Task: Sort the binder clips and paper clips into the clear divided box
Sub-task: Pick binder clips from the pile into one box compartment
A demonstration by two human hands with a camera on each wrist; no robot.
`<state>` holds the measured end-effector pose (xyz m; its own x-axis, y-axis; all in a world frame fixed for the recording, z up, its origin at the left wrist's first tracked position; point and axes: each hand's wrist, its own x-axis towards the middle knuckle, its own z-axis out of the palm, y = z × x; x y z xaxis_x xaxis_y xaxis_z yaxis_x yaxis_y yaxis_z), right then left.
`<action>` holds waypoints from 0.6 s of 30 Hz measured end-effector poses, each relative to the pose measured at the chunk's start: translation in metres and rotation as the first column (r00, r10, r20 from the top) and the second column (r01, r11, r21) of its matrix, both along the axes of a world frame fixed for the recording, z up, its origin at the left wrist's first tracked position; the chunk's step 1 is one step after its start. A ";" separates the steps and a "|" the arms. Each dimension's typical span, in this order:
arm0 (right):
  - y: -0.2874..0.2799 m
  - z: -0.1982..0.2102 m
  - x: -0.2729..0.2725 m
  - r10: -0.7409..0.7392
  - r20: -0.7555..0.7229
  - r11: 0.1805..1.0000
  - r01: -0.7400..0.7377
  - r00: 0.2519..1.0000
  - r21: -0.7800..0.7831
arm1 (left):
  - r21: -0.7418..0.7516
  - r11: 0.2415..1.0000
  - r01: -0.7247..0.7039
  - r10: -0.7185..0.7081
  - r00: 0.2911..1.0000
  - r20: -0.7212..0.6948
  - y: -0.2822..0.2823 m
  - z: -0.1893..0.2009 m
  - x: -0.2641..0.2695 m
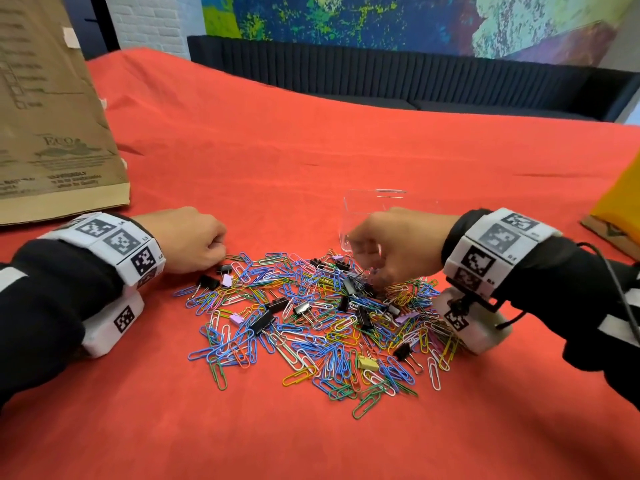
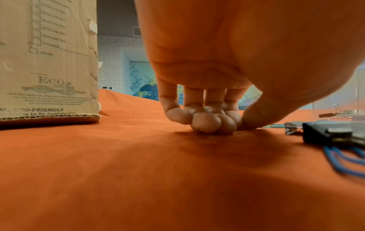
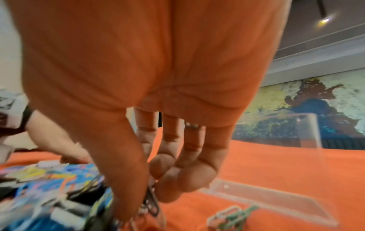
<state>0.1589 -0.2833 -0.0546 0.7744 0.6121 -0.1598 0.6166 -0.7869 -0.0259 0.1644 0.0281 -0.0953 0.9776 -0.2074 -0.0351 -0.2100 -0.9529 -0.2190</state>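
A loose pile of coloured paper clips (image 1: 311,327) covers the red cloth, mixed with black binder clips (image 1: 262,322), lilac ones (image 1: 236,318) and a yellow one (image 1: 367,362). The clear box (image 1: 375,202) stands just behind the pile; its wall (image 3: 308,132) shows in the right wrist view. My right hand (image 1: 377,261) reaches down into the far right of the pile, thumb and fingers (image 3: 146,195) pinching the wire handles of a dark binder clip, blurred. My left hand (image 1: 197,237) rests at the pile's left edge, fingers (image 2: 213,123) curled onto the cloth with nothing seen in them.
A tall cardboard box (image 1: 52,133) stands at the back left, close to my left hand. A yellow object (image 1: 620,199) sits at the right edge. A black binder clip (image 2: 326,132) and blue paper clip lie right of my left hand. A dark sofa (image 1: 415,77) runs beyond the table.
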 end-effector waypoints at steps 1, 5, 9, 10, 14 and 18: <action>-0.002 0.005 0.001 -0.007 -0.001 1.000 0.007 1.000 0.006 | 0.000 1.000 -0.002 0.002 1.000 -0.001 0.001 0.000 0.000; -0.007 0.023 -0.001 -0.027 -0.013 0.996 0.028 1.000 0.085 | 0.023 1.000 -0.001 0.001 1.000 -0.008 0.002 -0.001 0.002; -0.006 0.026 -0.005 0.015 -0.028 0.997 -0.012 0.999 0.079 | 0.038 0.999 -0.007 0.008 1.000 -0.018 0.001 0.000 0.002; -0.005 0.025 -0.004 0.015 -0.008 0.998 -0.015 1.000 0.060 | 0.037 0.999 -0.011 0.011 1.000 -0.018 0.001 0.000 0.002; -0.006 0.012 -0.001 -0.002 0.002 0.997 0.002 1.000 -0.077 | 0.042 0.999 -0.013 0.014 1.000 -0.014 0.000 0.001 0.000; -0.009 -0.006 -0.003 -0.017 -0.030 0.997 0.014 0.999 -0.075 | 0.035 0.999 -0.016 0.016 1.000 -0.011 -0.001 0.001 -0.001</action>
<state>0.1556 -0.2919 -0.0610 0.7779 0.5854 -0.2284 0.6040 -0.7968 0.0151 0.1637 0.0272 -0.0940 0.9803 -0.1904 -0.0531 -0.1976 -0.9479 -0.2498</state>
